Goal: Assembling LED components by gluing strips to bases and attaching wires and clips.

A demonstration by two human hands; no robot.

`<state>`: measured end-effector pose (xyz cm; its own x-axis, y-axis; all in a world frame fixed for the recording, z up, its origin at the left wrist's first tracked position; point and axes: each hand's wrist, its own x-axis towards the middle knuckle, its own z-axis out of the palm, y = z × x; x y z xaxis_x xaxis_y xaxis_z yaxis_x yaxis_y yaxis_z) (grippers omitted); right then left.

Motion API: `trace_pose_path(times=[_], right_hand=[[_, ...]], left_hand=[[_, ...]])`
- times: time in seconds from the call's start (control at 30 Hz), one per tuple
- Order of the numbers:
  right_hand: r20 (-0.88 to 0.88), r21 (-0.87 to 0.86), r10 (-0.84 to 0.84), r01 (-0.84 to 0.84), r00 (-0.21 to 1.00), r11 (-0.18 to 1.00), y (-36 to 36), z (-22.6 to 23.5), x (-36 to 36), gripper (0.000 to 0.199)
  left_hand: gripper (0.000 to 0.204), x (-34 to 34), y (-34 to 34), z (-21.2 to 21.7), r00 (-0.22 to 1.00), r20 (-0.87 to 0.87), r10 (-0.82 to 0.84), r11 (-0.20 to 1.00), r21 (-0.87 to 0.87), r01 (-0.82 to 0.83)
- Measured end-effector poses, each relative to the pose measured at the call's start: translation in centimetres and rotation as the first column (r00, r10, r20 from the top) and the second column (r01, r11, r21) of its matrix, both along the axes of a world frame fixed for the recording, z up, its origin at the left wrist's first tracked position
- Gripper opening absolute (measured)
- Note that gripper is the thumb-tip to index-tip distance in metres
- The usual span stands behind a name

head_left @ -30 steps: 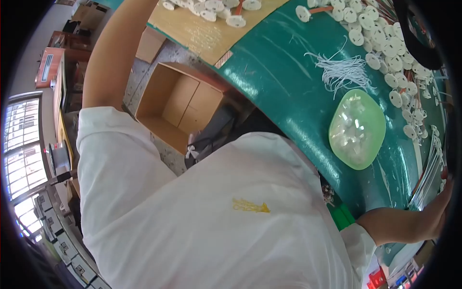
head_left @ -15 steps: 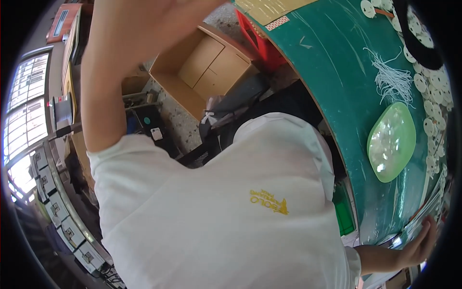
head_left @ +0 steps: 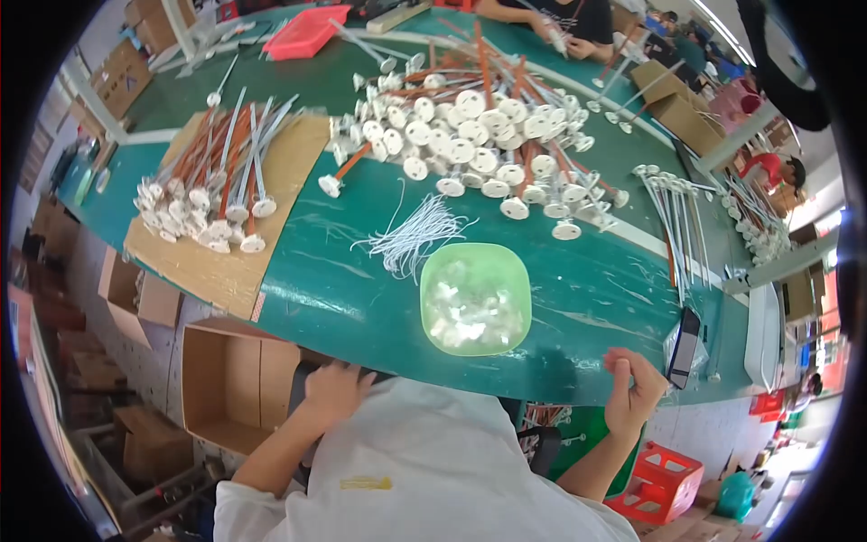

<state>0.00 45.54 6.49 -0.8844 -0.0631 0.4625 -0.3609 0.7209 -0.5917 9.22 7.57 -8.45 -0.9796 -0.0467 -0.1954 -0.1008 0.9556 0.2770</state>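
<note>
My left hand lies low at the near edge of the green table, back upward, its fingers hidden against a dark thing under the edge. At the edge further right my right hand is raised with loosely bent fingers and nothing in it, just beside a dark phone. Between the hands stands a pale green bowl with small white pieces. Behind the bowl lies a bundle of thin white ties.
A big heap of rods with white discs fills the table's middle. More rods lie on a cardboard sheet at left. An open cardboard box stands below the table, a red crate at right. Other people work opposite.
The view has swung up from my white shirt to the table top. My left arm, raised before, has come down to the table edge. My right hand stays at the right.
</note>
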Motion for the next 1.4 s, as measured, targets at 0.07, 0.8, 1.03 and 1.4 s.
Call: trace_pose_path(times=[0.07,0.8,1.03,1.4], right_hand=[[-0.045,-0.018,-0.018,0.017,0.999,1.000,0.8,0.3,1.2,0.017],[0.040,0.122,0.317,-0.320,0.947,0.940,-7.2,8.3,-19.8,0.014],[0.199,0.436,0.072,-0.154,0.977,0.887,-18.1,9.0,-34.6,0.053],[0.183,0.474,0.106,-0.182,0.977,0.861,-21.0,7.2,-35.7,0.025]], left_hand=[[0.030,-1.8,0.5,-3.0,0.996,0.075,-0.048,0.999,-0.015,0.050],[0.013,-15.2,-1.2,22.1,0.785,-0.522,-0.332,0.696,0.426,0.578],[0.019,-29.7,1.7,22.6,0.630,-0.755,-0.181,0.895,0.139,0.423],[0.026,-31.8,2.3,20.2,0.571,-0.756,-0.321,0.896,-0.047,0.441]])
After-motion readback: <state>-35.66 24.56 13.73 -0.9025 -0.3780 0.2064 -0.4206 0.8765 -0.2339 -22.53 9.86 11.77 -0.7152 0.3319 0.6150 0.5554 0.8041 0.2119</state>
